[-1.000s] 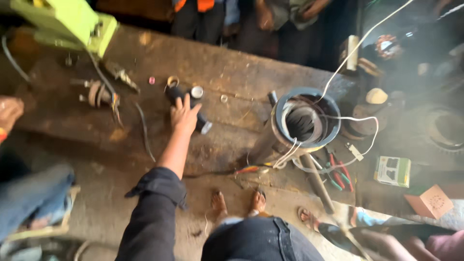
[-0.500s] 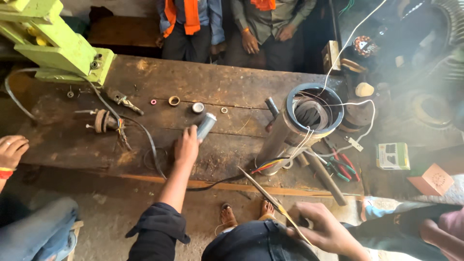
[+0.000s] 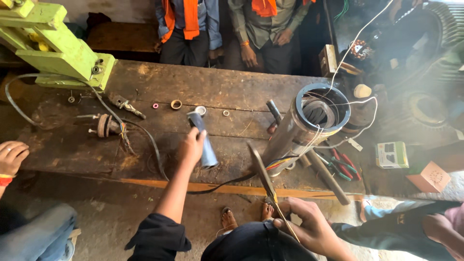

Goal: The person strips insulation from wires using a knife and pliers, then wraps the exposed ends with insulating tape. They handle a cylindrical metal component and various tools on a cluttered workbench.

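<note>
My left hand (image 3: 192,147) is shut on a grey metal tube (image 3: 205,145) and holds it tilted just above the wooden workbench (image 3: 212,87). Low in the view, my right hand (image 3: 307,224) grips a long thin flat metal strip (image 3: 261,169) that points up toward the bench edge. To the right of both stands a tall steel motor cylinder (image 3: 290,140), leaning, with copper windings inside its open top and white wires (image 3: 357,104) trailing from it.
A green machine (image 3: 58,53) sits at the bench's far left. Small rings (image 3: 176,104), a round part with wires (image 3: 104,125), red-handled pliers (image 3: 344,162), a metal rod (image 3: 328,176) and two small boxes (image 3: 390,154) lie around. People in orange vests (image 3: 191,19) stand beyond; another person's hand (image 3: 12,155) is left.
My left hand picked the tube up off the bench and drew it nearer. My right hand came into view holding the flat strip.
</note>
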